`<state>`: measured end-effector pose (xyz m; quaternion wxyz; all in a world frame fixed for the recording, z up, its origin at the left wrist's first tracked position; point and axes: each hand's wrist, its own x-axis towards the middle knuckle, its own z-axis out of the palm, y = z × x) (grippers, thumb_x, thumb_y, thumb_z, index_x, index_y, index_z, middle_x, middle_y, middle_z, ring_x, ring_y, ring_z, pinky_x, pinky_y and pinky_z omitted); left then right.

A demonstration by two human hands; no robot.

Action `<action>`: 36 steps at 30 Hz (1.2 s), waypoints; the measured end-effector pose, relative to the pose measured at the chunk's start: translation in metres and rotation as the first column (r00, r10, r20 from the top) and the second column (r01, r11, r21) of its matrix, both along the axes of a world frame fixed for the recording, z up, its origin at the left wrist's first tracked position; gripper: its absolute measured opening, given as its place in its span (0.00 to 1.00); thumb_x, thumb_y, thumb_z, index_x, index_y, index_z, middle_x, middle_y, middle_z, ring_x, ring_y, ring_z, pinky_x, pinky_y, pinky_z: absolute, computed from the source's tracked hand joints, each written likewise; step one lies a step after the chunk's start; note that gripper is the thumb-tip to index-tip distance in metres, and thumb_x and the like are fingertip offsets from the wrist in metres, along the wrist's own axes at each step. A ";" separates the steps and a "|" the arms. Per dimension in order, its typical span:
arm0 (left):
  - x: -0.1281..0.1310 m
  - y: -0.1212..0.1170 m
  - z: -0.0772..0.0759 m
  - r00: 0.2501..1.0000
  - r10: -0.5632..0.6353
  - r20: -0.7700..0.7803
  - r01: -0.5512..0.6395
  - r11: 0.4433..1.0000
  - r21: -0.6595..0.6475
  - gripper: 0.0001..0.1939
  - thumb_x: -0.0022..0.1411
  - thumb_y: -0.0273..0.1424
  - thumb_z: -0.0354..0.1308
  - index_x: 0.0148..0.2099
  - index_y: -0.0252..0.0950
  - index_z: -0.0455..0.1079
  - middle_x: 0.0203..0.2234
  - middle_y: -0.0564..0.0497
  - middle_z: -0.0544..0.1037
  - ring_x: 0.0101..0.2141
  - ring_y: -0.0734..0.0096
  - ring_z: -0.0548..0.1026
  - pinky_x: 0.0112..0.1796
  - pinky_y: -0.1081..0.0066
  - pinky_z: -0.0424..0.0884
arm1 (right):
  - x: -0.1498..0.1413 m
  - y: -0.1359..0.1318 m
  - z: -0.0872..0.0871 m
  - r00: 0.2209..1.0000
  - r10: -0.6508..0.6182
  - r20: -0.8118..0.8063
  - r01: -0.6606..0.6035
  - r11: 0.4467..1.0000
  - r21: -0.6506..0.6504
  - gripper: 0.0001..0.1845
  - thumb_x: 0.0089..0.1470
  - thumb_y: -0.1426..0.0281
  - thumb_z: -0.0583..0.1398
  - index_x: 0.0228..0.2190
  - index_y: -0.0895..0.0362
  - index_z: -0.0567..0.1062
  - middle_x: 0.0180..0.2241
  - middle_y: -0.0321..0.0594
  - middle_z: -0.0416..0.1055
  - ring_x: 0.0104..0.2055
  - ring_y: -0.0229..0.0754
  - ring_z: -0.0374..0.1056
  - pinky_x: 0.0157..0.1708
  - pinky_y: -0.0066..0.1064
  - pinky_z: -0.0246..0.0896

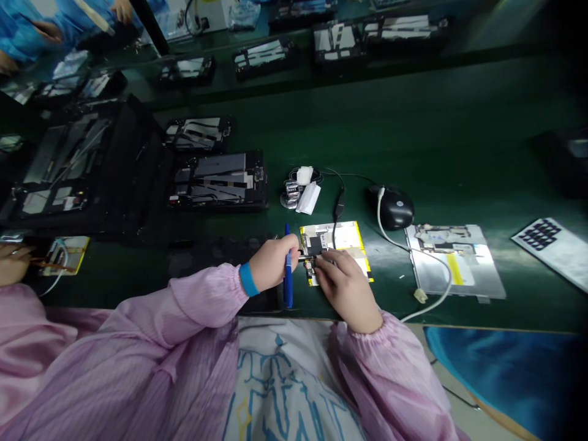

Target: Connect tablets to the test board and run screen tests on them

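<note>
My left hand (274, 262), with a blue wristband, is closed around a blue marker pen (288, 288) that sticks out above and below the fingers. A thin metal tool (305, 257), perhaps tweezers, also reaches out of that hand toward the right. Its tip lies over a small circuit board on a flat battery pack (353, 233) with yellow edges. On the same pack, the bent fingers of my right hand (342, 285) press together near the metal tip; what they grip is hidden. A black cable with an inline plug (339, 210) runs down to the board.
Beyond the pack lie small metal parts (291, 195) and white paper pieces (309, 198). A black mouse (391, 208), a silver panel (454, 263) and a sheet with black stickers (551, 245) are rightward. Opened devices (220, 180) stack leftward; a co-worker's hand (13, 263) is far left.
</note>
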<state>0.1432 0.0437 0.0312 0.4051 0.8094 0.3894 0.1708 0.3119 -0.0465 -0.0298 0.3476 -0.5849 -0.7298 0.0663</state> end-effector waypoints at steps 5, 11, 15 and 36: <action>0.001 0.000 -0.006 1.000 -0.014 -0.020 0.015 0.999 0.035 0.11 0.54 0.22 0.50 0.26 0.38 0.51 0.16 0.59 0.61 0.19 0.78 0.61 0.25 0.75 0.57 | 0.000 0.000 -0.001 1.000 -0.002 -0.014 0.003 1.000 0.025 0.08 0.58 0.73 0.57 0.40 0.61 0.74 0.43 0.50 0.72 0.48 0.50 0.67 0.52 0.51 0.64; 0.000 -0.001 -0.009 0.998 -0.027 -0.058 0.031 0.997 0.071 0.11 0.53 0.20 0.50 0.26 0.38 0.52 0.17 0.59 0.61 0.19 0.78 0.61 0.25 0.75 0.57 | 0.000 -0.001 -0.002 1.000 -0.009 -0.009 0.010 0.999 0.030 0.08 0.58 0.72 0.57 0.41 0.59 0.72 0.43 0.48 0.72 0.49 0.50 0.67 0.53 0.51 0.63; 0.000 -0.001 -0.008 0.997 -0.033 -0.073 0.037 0.998 0.059 0.11 0.54 0.21 0.49 0.26 0.38 0.51 0.17 0.58 0.60 0.19 0.78 0.61 0.25 0.74 0.56 | -0.001 -0.001 -0.002 0.999 -0.013 0.032 0.013 1.000 0.018 0.11 0.59 0.71 0.56 0.43 0.58 0.73 0.43 0.48 0.72 0.50 0.50 0.66 0.53 0.52 0.63; 0.001 -0.001 0.004 0.993 0.008 -0.114 -0.002 0.999 0.048 0.13 0.57 0.27 0.55 0.26 0.38 0.53 0.17 0.59 0.61 0.19 0.78 0.60 0.24 0.74 0.55 | -0.006 -0.004 0.003 0.974 0.040 0.222 -0.017 0.994 -0.104 0.16 0.59 0.74 0.52 0.47 0.63 0.71 0.47 0.54 0.67 0.52 0.54 0.60 0.53 0.52 0.60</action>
